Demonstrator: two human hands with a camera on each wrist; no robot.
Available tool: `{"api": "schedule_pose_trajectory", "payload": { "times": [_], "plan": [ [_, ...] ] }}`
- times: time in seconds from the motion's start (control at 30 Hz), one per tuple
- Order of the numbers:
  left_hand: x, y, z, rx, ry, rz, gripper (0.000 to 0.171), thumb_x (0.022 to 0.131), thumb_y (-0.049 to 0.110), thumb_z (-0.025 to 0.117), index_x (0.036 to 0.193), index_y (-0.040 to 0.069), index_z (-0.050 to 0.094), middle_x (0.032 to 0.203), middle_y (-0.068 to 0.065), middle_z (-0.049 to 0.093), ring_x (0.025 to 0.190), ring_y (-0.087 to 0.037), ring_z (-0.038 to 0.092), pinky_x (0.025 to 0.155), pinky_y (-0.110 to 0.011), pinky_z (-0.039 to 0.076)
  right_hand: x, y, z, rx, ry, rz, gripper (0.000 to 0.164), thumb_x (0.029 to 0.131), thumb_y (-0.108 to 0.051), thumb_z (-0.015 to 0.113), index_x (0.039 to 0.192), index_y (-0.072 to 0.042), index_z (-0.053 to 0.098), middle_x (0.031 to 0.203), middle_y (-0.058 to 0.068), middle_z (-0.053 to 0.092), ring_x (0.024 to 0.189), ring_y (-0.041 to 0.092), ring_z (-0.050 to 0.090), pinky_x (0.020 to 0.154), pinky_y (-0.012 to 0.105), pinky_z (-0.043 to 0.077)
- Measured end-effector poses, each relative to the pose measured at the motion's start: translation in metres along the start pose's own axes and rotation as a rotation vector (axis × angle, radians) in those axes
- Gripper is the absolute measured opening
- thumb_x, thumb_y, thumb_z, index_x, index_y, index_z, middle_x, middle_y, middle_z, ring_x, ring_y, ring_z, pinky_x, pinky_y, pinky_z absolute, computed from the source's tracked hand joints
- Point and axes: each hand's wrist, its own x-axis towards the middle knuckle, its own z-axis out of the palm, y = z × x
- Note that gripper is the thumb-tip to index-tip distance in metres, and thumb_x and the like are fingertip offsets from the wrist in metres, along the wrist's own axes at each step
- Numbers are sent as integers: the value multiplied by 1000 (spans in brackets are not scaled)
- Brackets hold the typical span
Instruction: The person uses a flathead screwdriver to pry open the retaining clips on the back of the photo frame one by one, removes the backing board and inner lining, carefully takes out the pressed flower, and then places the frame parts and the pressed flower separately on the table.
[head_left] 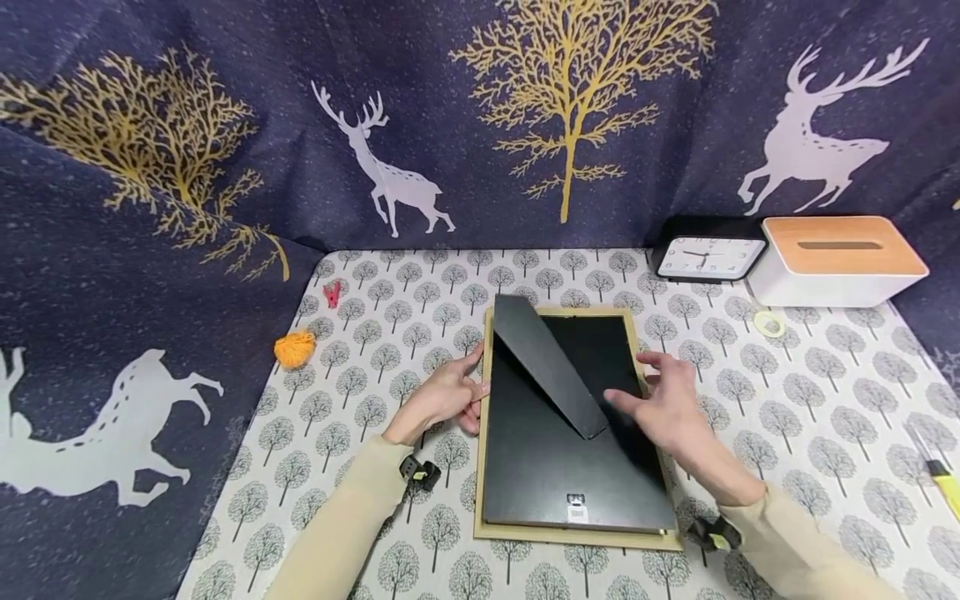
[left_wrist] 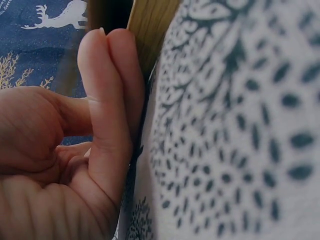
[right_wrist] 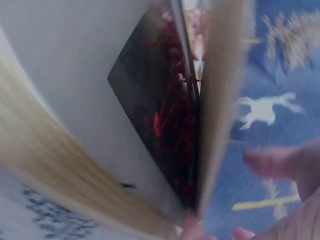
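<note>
A picture frame (head_left: 578, 540) with a light wooden border lies back up on the patterned cloth. Its black backing board (head_left: 555, 492) carries a slanting black stand leg (head_left: 543, 367). My left hand (head_left: 448, 390) is against the frame's left side, thumb at the rim; two straight fingers (left_wrist: 107, 100) lie along the wooden edge in the left wrist view. Over the right side is my right hand (head_left: 667, 408), thumb above the board and fingers at the outer edge. The right wrist view, blurred, shows a pale panel (right_wrist: 65, 65) and a dark, glossy, red-marked sheet (right_wrist: 155, 110) between wooden edges.
At the back right stand a black alarm clock (head_left: 708, 257) and a tissue box (head_left: 840, 275). A tape roll (head_left: 769, 324) lies before them. On the left are an orange yarn ball (head_left: 294, 349) and a red clip (head_left: 332, 293). A yellow-handled tool (head_left: 942, 483) lies far right.
</note>
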Motion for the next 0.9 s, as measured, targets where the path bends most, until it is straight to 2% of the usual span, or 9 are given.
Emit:
{"api": "schedule_pose_trajectory", "payload": {
  "times": [0.07,0.1,0.17,0.23,0.33,0.4,0.57,0.63,0.9],
  "plan": [
    [0,0,0,0,1,-2,89,109,9,64,176,33,10,75,-9,66,50,-14,65,56,-34,70,4,9,-7,96,-23,54,81,97,-14,81,159,11,36,144,33,51,119,37,67,99,38,66],
    [0,0,0,0,1,-3,89,109,9,64,176,34,10,75,-9,66,50,-14,65,56,-34,70,5,13,-10,129,-35,73,77,98,-12,78,158,13,37,137,28,58,109,27,70,90,29,66],
    [1,-1,0,0,2,-5,89,109,9,63,176,34,10,75,-10,66,50,-15,65,56,-35,71,7,21,-16,195,-69,107,71,101,-10,74,156,14,38,122,11,64,91,10,66,75,17,62],
    [2,-1,0,-1,1,-1,89,109,9,63,176,35,10,76,-10,66,50,-15,65,56,-35,71,8,26,-20,239,-98,112,64,102,-9,72,153,16,42,109,-2,66,78,0,61,67,15,61],
    [3,-1,0,7,6,1,89,109,7,62,175,36,11,76,-11,67,49,-15,65,56,-34,71,6,30,-27,284,-163,112,59,105,-9,68,151,19,42,103,-7,68,79,1,64,70,17,64],
    [3,-2,0,18,16,6,88,109,5,62,175,36,12,76,-12,67,49,-15,65,55,-34,70,6,29,-28,302,-210,101,54,105,-9,67,146,20,45,101,-6,70,80,2,66,71,19,66],
    [3,-2,0,32,27,19,88,109,1,59,176,34,13,74,-12,66,51,-16,64,54,-34,70,5,30,-24,313,-277,91,25,106,-10,67,122,7,58,89,-8,71,74,5,68,69,23,68],
    [3,-2,1,29,18,20,88,109,0,58,176,33,12,75,-11,66,51,-15,64,55,-34,70,4,32,-22,313,-282,97,17,108,-11,64,116,2,58,89,-9,70,75,6,69,71,23,68],
    [4,-4,1,41,18,12,88,109,2,59,176,33,11,77,-13,67,51,-17,65,56,-36,71,2,37,-15,340,-204,131,19,110,-10,59,124,3,59,92,-11,64,81,5,63,73,21,62]
  ]
}}
